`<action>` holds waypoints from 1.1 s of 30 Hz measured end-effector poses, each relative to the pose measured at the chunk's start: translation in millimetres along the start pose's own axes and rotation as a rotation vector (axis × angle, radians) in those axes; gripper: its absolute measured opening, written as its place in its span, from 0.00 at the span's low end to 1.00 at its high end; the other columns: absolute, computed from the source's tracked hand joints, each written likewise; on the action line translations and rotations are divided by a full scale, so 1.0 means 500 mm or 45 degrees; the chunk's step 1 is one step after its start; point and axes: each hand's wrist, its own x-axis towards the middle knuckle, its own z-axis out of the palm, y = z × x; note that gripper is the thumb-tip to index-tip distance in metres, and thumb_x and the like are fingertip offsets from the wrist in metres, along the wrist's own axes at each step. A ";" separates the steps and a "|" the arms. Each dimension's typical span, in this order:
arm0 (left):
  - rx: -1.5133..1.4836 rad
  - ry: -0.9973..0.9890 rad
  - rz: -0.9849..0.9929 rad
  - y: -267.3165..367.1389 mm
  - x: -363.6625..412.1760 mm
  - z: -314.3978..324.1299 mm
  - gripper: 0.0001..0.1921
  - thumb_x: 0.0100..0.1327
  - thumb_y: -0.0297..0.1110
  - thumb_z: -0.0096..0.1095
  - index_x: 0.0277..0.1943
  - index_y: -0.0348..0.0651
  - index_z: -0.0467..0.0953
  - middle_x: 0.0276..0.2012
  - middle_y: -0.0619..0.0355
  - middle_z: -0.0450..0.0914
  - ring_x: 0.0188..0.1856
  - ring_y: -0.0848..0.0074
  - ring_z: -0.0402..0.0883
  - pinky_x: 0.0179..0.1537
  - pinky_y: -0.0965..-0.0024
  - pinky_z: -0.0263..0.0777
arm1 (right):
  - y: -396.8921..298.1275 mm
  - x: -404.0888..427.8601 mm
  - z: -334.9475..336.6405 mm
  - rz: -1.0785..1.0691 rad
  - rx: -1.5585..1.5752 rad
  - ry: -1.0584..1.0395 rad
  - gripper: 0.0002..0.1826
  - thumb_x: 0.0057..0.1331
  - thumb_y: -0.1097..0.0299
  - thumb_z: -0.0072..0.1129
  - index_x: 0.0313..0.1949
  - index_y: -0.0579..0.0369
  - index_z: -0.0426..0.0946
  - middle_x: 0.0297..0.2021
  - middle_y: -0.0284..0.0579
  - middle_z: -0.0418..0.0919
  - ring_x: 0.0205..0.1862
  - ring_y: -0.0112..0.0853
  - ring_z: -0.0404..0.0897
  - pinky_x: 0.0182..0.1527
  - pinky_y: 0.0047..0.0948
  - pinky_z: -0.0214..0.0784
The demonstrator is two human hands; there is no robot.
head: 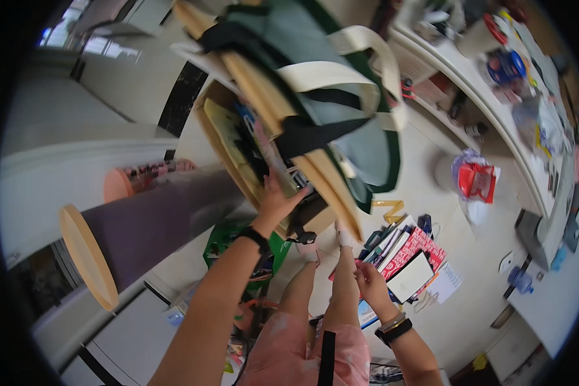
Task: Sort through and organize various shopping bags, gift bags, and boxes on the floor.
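In front of me stands a tan open box (212, 126) packed with papers, pouches and other small items. My left hand (277, 201) reaches into its near end, fingers spread over the contents; no held thing shows. A tan-edged panel (325, 186) with black straps slants over the box. Beyond it, blurred, is a grey bag (362, 149) with dark green trim and cream webbing handles (328, 77). My right hand (372, 285) is low beside my leg, fingers curled, near a pile of books (410, 241) on the floor. Whether it grips something is unclear.
A purple-grey cylinder (144, 231) with a tan rim and a pink-lidded container (118, 186) are at left. A green bag (217, 241) sits by my feet. At right are a bin (451, 171) with a red packet (477, 182) and a cluttered white desk (502, 140).
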 end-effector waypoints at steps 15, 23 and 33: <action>-0.666 0.392 -0.375 -0.052 -0.163 -0.111 0.16 0.63 0.25 0.43 0.54 0.31 0.61 0.39 0.40 0.76 0.39 0.55 0.78 0.38 0.63 0.71 | -0.223 0.359 0.236 -0.450 -0.212 -0.188 0.18 0.59 0.74 0.50 0.50 0.58 0.67 0.36 0.53 0.78 0.38 0.47 0.77 0.41 0.38 0.70; -0.752 0.356 -0.268 0.053 -0.180 -0.121 0.27 0.62 0.23 0.44 0.64 0.35 0.51 0.45 0.36 0.72 0.44 0.52 0.76 0.45 0.64 0.68 | -0.205 0.552 0.368 -0.415 -0.085 -0.163 0.32 0.57 0.57 0.58 0.57 0.60 0.62 0.49 0.62 0.71 0.52 0.51 0.70 0.53 0.37 0.64; -0.675 0.114 0.140 0.115 -0.098 -0.012 0.38 0.54 0.21 0.47 0.68 0.38 0.41 0.61 0.24 0.49 0.60 0.37 0.55 0.60 0.54 0.55 | -0.180 0.655 0.382 -0.456 -0.211 -0.143 0.16 0.63 0.63 0.51 0.47 0.58 0.72 0.41 0.53 0.77 0.43 0.42 0.76 0.45 0.34 0.68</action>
